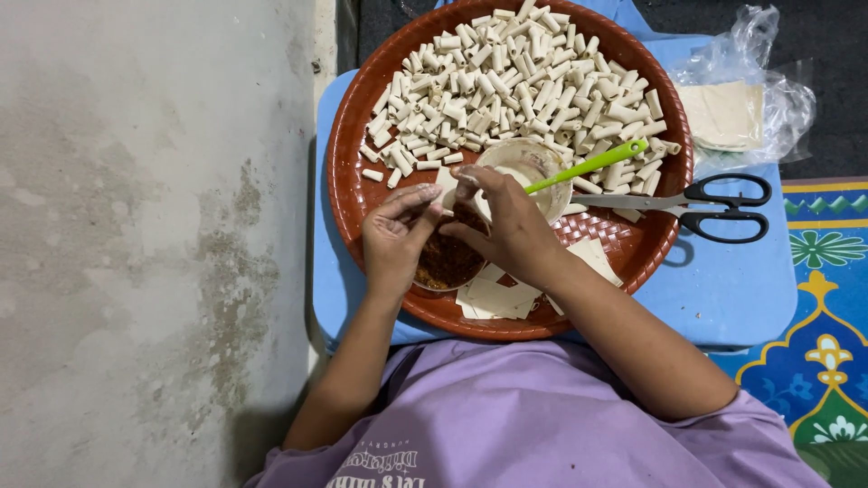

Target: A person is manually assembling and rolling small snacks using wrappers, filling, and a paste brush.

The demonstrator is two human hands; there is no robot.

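Observation:
My left hand [396, 233] and my right hand [506, 221] meet over a round brown woven tray [357, 108], both pinching a small pale pastry wrapper [449, 185] between their fingertips. Under the hands sits a bowl of dark reddish-brown filling [448, 262]. Small rolled pastry tubes [515, 77] are heaped over the far half of the tray. A stack of flat square wrappers [493, 296] lies at the near rim. Just beyond my right hand stands a small clear bowl [529, 163] with a green-handled utensil [592, 164] resting in it.
Black-handled scissors [714, 206] lie across the tray's right rim. The tray rests on a low blue table [723, 289]. A clear plastic bag of wrappers [737, 108] is at the far right. A bare concrete floor [154, 226] lies left; a patterned mat [827, 307] right.

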